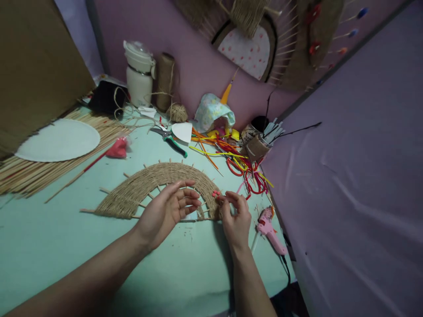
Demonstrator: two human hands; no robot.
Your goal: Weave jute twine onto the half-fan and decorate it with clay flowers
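Note:
A woven twine half-ring (132,193) with wooden sticks poking out lies on the light green table. My left hand (170,209) hovers over its inner opening, palm facing right, fingers apart and holding nothing. At the half-ring's right end my right hand (236,215) is closed, thumb and index finger pinched beside a small red flower (216,193). What sits between those fingertips is too small to make out.
A pink glue gun (269,231) with a cord lies at the right edge. Behind are green-handled pruners (175,146), colourful pipe cleaners (224,147), a twine ball (177,112) and a white jar (139,77). Left, thin sticks (33,176) lie under a white oval plate (62,140).

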